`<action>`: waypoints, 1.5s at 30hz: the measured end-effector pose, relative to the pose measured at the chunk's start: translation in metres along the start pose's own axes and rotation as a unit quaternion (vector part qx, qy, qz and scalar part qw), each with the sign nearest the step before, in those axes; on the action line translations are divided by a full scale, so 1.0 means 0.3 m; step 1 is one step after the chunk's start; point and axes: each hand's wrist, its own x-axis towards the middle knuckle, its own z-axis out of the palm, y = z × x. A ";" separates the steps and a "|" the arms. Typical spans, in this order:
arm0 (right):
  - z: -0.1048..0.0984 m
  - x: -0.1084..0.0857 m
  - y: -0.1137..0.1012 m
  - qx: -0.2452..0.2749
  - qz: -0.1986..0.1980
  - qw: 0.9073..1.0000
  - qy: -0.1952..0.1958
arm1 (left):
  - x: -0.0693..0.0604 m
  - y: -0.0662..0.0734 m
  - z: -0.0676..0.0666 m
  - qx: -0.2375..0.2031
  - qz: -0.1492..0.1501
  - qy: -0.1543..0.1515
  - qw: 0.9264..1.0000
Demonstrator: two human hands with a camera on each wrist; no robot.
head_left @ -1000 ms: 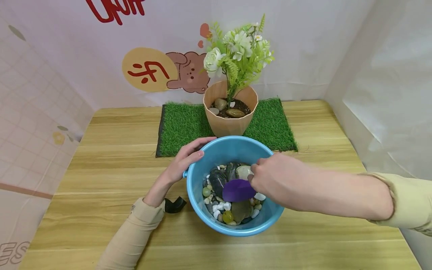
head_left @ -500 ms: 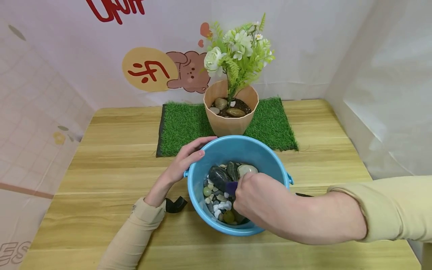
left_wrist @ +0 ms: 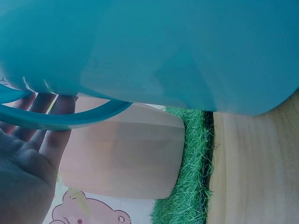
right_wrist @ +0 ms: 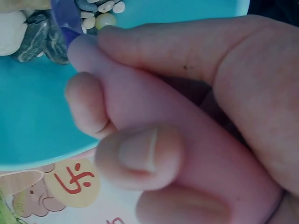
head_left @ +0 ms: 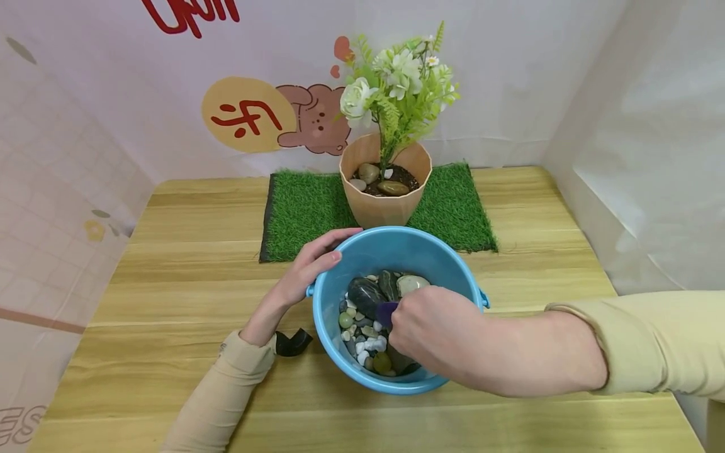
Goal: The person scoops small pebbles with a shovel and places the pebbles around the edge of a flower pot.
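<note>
A blue bucket (head_left: 396, 231) holds pebbles (head_left: 368, 345) and larger smooth stones (head_left: 365, 296). My left hand (head_left: 306, 270) grips its rim at the left, thumb over the edge and fingers outside. In the left wrist view those fingers pass behind the bucket's blue handle (left_wrist: 70, 122). My right hand (head_left: 433, 330) reaches down inside the bucket and holds a small purple shovel (head_left: 386, 314) by its handle. Only part of the purple blade (right_wrist: 67, 18) shows above the stones. The hand hides the rest and the stones beneath it.
Behind the bucket a peach flowerpot (head_left: 385, 211) with white artificial flowers (head_left: 402, 75), soil and stones stands on a green turf mat (head_left: 306, 217). A black curved piece (head_left: 293, 343) lies by the left wrist. A printed cloth (head_left: 498, 82) hangs behind the wooden table (head_left: 187, 270).
My right hand has moved from the right rim down and left into the bucket, taking the shovel lower among the stones. The left hand stays on the rim.
</note>
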 end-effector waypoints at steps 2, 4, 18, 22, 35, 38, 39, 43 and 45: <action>0.005 0.005 0.008 0.000 -0.008 1.000 -0.001 | -0.001 -0.003 -0.003 0.001 -0.001 0.002 1.000; 0.006 0.007 0.013 -0.005 -0.018 1.000 -0.006 | -0.001 -0.004 -0.005 0.002 -0.001 0.002 1.000; 0.012 0.003 0.069 0.051 -0.016 0.998 -0.042 | 0.001 0.007 0.000 -0.005 0.003 -0.004 1.000; 0.011 0.001 0.082 0.069 -0.024 0.996 -0.046 | 0.000 0.006 0.001 -0.005 0.003 -0.003 1.000; 0.015 0.020 0.093 0.058 -0.066 0.996 -0.024 | -0.007 0.000 -0.005 -0.003 -0.004 -0.001 1.000; 0.023 0.019 0.094 0.071 -0.066 0.995 -0.030 | -0.003 0.002 -0.002 -0.005 -0.004 -0.004 1.000; 0.024 0.020 0.089 0.069 -0.068 0.995 -0.025 | -0.003 0.002 -0.002 -0.004 -0.004 -0.003 1.000; 0.022 0.031 0.063 0.045 -0.081 0.996 0.011 | -0.003 0.004 -0.006 -0.001 -0.002 0.002 1.000; 0.019 0.038 0.061 0.031 -0.093 0.995 0.013 | -0.005 0.002 -0.011 -0.001 -0.002 0.004 1.000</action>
